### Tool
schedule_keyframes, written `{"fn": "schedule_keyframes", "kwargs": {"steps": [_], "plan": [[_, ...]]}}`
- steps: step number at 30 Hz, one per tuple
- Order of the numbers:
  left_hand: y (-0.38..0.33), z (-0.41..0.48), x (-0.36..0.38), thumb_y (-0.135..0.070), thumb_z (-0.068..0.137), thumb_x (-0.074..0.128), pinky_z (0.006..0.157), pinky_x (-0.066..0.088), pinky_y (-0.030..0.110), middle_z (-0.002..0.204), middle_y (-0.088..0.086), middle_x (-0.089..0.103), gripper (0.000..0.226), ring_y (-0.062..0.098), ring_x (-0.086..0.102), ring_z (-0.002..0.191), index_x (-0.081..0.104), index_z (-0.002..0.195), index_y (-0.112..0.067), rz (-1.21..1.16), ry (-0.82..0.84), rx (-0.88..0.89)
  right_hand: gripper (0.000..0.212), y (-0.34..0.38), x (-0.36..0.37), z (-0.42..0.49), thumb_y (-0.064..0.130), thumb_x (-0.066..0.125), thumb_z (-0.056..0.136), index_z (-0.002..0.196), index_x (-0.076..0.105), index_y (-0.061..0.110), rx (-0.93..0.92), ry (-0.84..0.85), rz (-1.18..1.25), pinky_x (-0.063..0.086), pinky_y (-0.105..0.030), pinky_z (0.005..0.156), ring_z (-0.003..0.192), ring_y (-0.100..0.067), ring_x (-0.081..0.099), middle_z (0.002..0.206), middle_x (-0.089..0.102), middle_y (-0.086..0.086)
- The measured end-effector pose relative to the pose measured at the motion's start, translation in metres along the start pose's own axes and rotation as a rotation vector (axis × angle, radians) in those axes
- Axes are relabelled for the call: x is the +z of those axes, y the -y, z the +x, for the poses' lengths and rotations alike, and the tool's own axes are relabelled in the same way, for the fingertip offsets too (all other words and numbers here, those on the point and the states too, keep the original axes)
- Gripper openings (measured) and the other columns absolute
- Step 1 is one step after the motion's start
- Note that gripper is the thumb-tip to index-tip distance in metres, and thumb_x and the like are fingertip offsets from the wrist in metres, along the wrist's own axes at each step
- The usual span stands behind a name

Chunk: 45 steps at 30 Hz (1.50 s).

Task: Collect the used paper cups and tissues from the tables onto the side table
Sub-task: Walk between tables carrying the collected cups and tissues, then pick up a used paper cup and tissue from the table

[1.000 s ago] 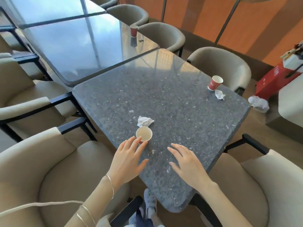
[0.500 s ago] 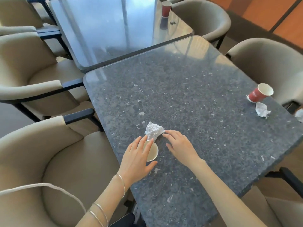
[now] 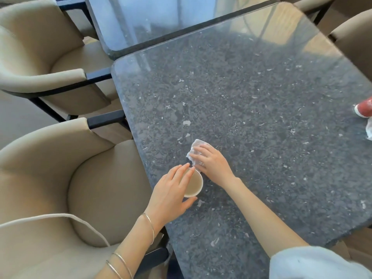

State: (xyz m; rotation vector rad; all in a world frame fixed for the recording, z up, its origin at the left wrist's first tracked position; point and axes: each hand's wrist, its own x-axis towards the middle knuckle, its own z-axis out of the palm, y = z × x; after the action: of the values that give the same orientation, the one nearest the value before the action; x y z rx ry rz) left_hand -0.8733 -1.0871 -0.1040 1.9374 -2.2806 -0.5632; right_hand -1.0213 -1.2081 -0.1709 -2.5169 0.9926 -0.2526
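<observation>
A paper cup (image 3: pixel 194 185) stands upright near the left edge of the speckled grey table (image 3: pixel 261 109). My left hand (image 3: pixel 171 195) wraps around it, fingers over the far rim and thumb at the near side. Just beyond the cup lies a crumpled white tissue (image 3: pixel 194 150). My right hand (image 3: pixel 211 161) lies on top of it with the fingers curled over the paper. At the right edge of the frame a red paper cup (image 3: pixel 365 110) lies tilted, with a second white tissue (image 3: pixel 369 131) beside it, both cut off by the frame.
Beige armchairs (image 3: pixel 60 178) (image 3: pixel 40 51) with black arms stand along the table's left side. A second, glossy table (image 3: pixel 161 19) adjoins at the back. Another chair (image 3: pixel 354 39) stands at the far right. A white cable (image 3: pixel 60 218) crosses the near chair.
My view moved closer and downward. My right hand slid forward onto the tissue and curled over it. My left hand closed further around the cup.
</observation>
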Motion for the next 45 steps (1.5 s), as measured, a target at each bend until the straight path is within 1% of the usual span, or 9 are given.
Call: {"fn": "schedule_keyframes", "kwargs": {"steps": [4,10,13,15,19,26,32,40,45], "plan": [[-0.004,-0.017,0.002,-0.038,0.075,0.070,0.085,0.052,0.033,0.137,0.006,0.047,0.068,0.024,0.048,0.122,0.046,0.133,-0.011,-0.050,0.020,-0.020,0.023,0.005,0.012,-0.030,0.019,0.078,0.071,0.091,0.071,0.011,0.082,-0.068,0.058,0.049,-0.045,0.088,0.111,-0.028,0.057,0.113,0.066,-0.005],[-0.012,-0.049,0.010,-0.033,0.072,0.073,0.076,0.054,0.029,0.138,0.003,0.047,0.069,0.022,0.049,0.119,0.046,0.132,-0.012,-0.122,0.051,0.001,0.010,0.028,0.021,-0.089,0.009,0.075,0.074,0.082,0.071,0.013,0.183,-0.206,0.064,0.054,-0.029,0.076,0.096,-0.018,0.064,0.100,0.071,0.002],[-0.011,-0.064,0.013,-0.033,0.075,0.069,0.083,0.051,0.028,0.141,0.000,0.043,0.067,0.021,0.045,0.122,0.043,0.134,-0.013,-0.132,0.086,0.049,0.011,0.055,0.019,-0.118,0.010,0.076,0.073,0.081,0.071,0.017,0.342,-0.203,0.074,0.052,-0.024,0.057,0.078,-0.017,0.066,0.086,0.071,0.005],[-0.010,-0.074,0.013,-0.035,0.078,0.065,0.088,0.047,0.027,0.143,-0.002,0.039,0.067,0.019,0.039,0.126,0.038,0.136,-0.016,-0.114,0.119,0.099,0.009,0.078,0.016,-0.138,0.014,0.074,0.076,0.083,0.071,0.018,0.432,-0.200,0.084,0.050,-0.026,0.053,0.075,-0.018,0.065,0.083,0.070,0.006],[-0.010,-0.095,0.001,-0.035,0.077,0.066,0.079,0.048,0.026,0.137,-0.002,0.043,0.065,0.020,0.043,0.120,0.041,0.134,-0.017,-0.080,0.129,0.242,0.009,0.132,0.003,-0.177,0.016,0.070,0.080,0.088,0.070,0.020,0.576,-0.298,0.094,0.051,-0.027,0.055,0.076,-0.012,0.064,0.089,0.069,0.009],[-0.035,-0.129,-0.035,-0.033,0.061,0.079,0.059,0.053,0.031,0.122,0.003,0.054,0.072,0.026,0.055,0.104,0.051,0.125,-0.018,0.013,0.093,0.559,0.023,0.222,-0.028,-0.260,0.013,0.071,0.078,0.100,0.068,0.020,0.827,-0.575,0.067,0.040,-0.010,0.072,0.088,-0.003,0.060,0.098,0.069,0.008],[-0.088,-0.163,-0.042,-0.035,0.063,0.079,0.066,0.054,0.033,0.128,0.004,0.051,0.072,0.027,0.052,0.110,0.049,0.126,-0.017,0.060,0.139,0.825,0.026,0.290,-0.031,-0.339,0.005,0.072,0.076,0.099,0.069,0.016,1.047,-0.790,-0.009,0.042,-0.014,0.069,0.085,-0.007,0.060,0.095,0.069,0.005],[-0.158,-0.240,-0.003,-0.043,0.049,0.085,0.070,0.055,0.031,0.120,-0.002,0.057,0.083,0.021,0.058,0.102,0.053,0.122,-0.020,0.116,0.211,1.113,0.026,0.379,0.014,-0.437,0.016,0.068,0.081,0.107,0.068,0.019,1.369,-0.871,0.077,0.046,-0.010,0.078,0.094,-0.004,0.061,0.105,0.067,0.006],[-0.211,-0.305,0.042,-0.051,0.047,0.083,0.077,0.054,0.029,0.116,-0.005,0.058,0.083,0.018,0.058,0.102,0.056,0.120,-0.023,0.180,0.300,1.218,0.023,0.429,0.039,-0.518,0.012,0.070,0.079,0.101,0.070,0.018,1.496,-0.937,0.086,0.045,-0.009,0.075,0.089,-0.003,0.062,0.101,0.068,0.010]]}}
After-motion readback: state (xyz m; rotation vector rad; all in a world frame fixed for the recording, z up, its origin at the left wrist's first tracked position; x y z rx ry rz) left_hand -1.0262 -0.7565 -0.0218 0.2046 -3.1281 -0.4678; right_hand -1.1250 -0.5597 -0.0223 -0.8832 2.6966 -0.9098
